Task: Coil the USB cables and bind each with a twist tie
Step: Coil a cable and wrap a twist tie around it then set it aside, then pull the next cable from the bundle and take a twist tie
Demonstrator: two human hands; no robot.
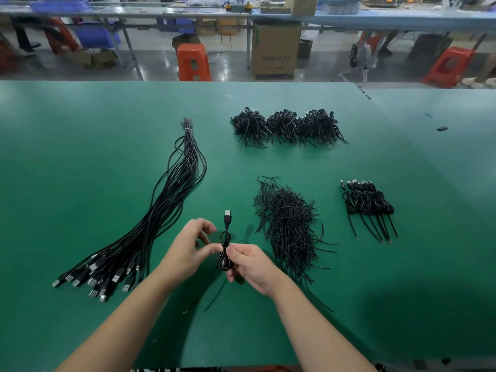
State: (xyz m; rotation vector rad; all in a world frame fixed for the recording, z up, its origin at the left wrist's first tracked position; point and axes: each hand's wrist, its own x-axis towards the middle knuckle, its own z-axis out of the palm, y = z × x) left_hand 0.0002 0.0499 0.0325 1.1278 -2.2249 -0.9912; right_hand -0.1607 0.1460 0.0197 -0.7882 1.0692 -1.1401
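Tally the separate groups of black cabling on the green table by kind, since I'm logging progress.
Long bundle of uncoiled black USB cables: 1
Heaps of coiled, tied black cables at the far side: 3
Row of coiled black cables at right: 1
Loose pile of black twist ties: 1
Coiled black cable in hand: 1
Total: 7

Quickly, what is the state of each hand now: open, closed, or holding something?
Left hand: pinches the coiled USB cable at its middle.
Right hand: grips the same cable.

green table [80, 157] | 2 orange stools [193, 63] [448, 66] on floor | cardboard box [275, 51] between them
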